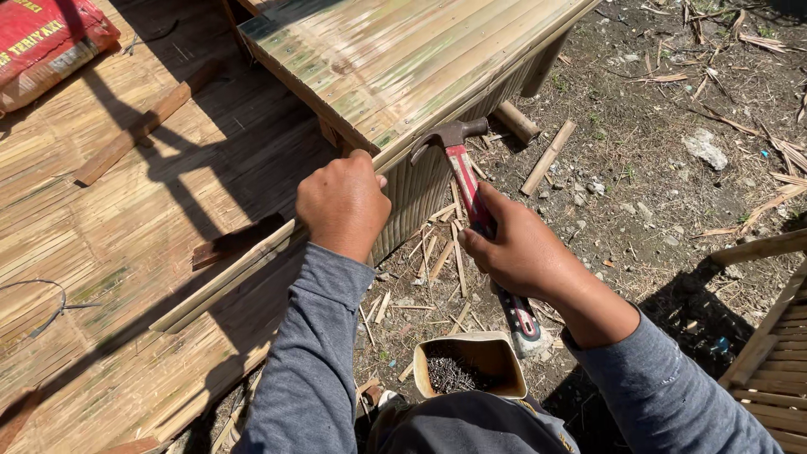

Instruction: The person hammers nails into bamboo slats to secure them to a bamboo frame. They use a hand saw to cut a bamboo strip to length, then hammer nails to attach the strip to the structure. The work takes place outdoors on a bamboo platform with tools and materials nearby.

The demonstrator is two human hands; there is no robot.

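Observation:
My right hand (519, 248) grips the red-and-white handle of a claw hammer (465, 168), whose steel head is raised beside the edge of a bamboo slat panel (403, 59). My left hand (343, 202) is closed against that panel's near edge, fingers curled as if pinching something small that I cannot see. A long bamboo strip (231, 282) runs from under the left hand down to the left. Below the hands stands a cut plastic container of dark nails (467, 366).
A woven bamboo floor (101, 252) fills the left, with a loose wooden slat (143, 124) and a red sack (46, 38) at the top left. Bare ground with bamboo offcuts (548, 156) and stones lies right. A slatted bamboo frame (777, 353) stands at the right edge.

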